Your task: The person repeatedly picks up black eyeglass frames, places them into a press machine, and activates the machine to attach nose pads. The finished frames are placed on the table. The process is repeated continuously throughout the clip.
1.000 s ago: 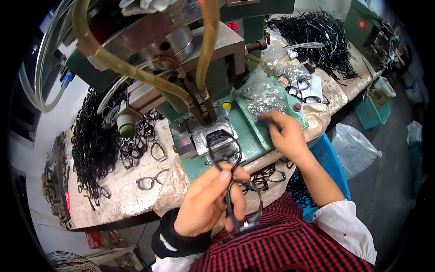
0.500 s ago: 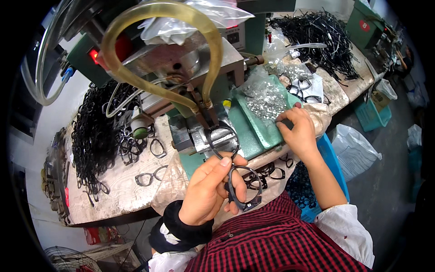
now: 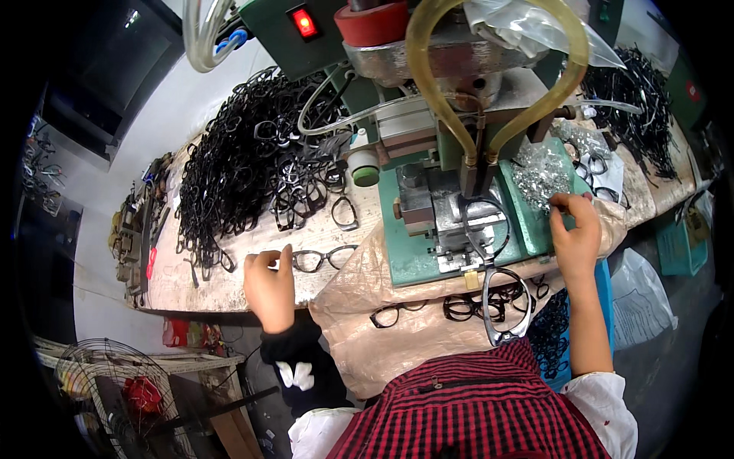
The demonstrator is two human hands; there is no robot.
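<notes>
One glasses frame is lying left of centre: likely light, stiff; hold mid-frame. Left hand hovering near, fingers parted; right hand grasp unclear.

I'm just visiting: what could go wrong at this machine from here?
The dark glasses frame at the machine juts out with neither hand on it, so it might slip or be knocked; how firmly it sits, I can't tell.
The right hand is at the small metal bits, which could scatter.
The left hand is close to a loose frame on the table and could nudge it.
</notes>
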